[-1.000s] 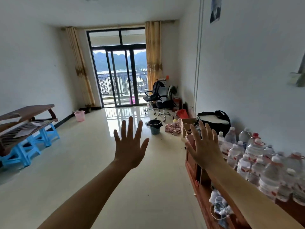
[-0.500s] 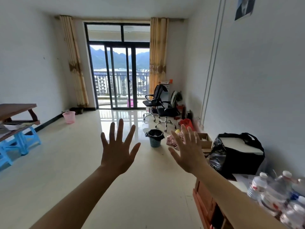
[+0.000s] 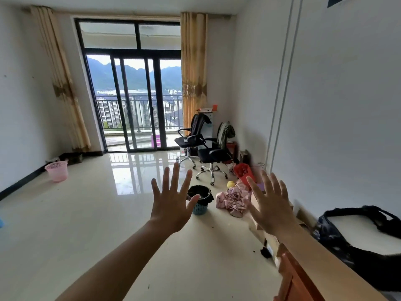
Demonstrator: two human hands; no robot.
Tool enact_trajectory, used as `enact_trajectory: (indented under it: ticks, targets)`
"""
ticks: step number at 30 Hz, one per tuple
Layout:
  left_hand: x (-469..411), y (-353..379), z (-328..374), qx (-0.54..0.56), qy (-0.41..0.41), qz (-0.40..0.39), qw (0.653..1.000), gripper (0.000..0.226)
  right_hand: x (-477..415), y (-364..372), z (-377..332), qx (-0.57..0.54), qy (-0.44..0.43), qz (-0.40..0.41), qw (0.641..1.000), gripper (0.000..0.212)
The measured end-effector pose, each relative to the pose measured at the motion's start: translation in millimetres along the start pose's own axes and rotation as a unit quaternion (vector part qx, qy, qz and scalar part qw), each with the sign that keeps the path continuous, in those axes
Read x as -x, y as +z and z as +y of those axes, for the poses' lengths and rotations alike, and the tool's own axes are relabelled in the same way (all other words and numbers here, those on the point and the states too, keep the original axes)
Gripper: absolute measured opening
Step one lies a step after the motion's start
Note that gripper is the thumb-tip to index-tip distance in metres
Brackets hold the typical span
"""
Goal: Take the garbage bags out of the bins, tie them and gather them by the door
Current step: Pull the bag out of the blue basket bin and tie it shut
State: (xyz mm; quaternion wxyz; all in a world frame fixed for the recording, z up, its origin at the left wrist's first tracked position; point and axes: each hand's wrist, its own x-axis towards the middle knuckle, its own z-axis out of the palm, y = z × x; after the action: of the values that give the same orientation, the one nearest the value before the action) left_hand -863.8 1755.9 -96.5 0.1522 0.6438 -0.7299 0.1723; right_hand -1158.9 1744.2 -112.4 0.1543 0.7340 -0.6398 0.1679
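A small blue bin lined with a black garbage bag stands on the tiled floor ahead, just right of centre. A pink bin stands far left by the wall; I cannot tell whether it has a liner. Both my arms are stretched forward, palms out, fingers spread. My left hand is in front of the blue bin's left side, well short of it. My right hand is held to the bin's right. Neither holds anything.
Pink cloth and a red item lie on the floor right of the blue bin. Two black office chairs stand near the glass balcony doors. A wooden cabinet with a black bag runs along the right wall.
The view has moved forward into the room and turned right; the water bottles and the blue stools have left the frame. Both hands stay raised and spread, now lower in the frame.
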Motion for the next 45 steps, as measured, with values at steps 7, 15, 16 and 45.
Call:
enact_trajectory:
  ticks: [7,15,16,45]
  targets:
    - [-188.7,113.6,-11.1,0.006,0.008,-0.044,0.999,0.075,-183.4,120.2,34.2,-0.027,0.013,-0.025,0.999,0.077]
    - [-365.0,196.5,-71.0,0.011,-0.022,-0.055,0.998,0.072,-403.3,218.2,23.3,-0.087,0.007,-0.052,0.995,0.078]
    - [-383.5,213.7,-82.4,0.011,-0.029,-0.055,0.998,0.071,-426.1,235.0,18.9,-0.078,-0.008,-0.053,0.995,0.078]
    - [-901.5,681.1,-206.5,0.093,-0.015,-0.284,0.954,0.072,-883.4,661.1,64.2,-0.074,0.076,-0.222,0.969,0.08]
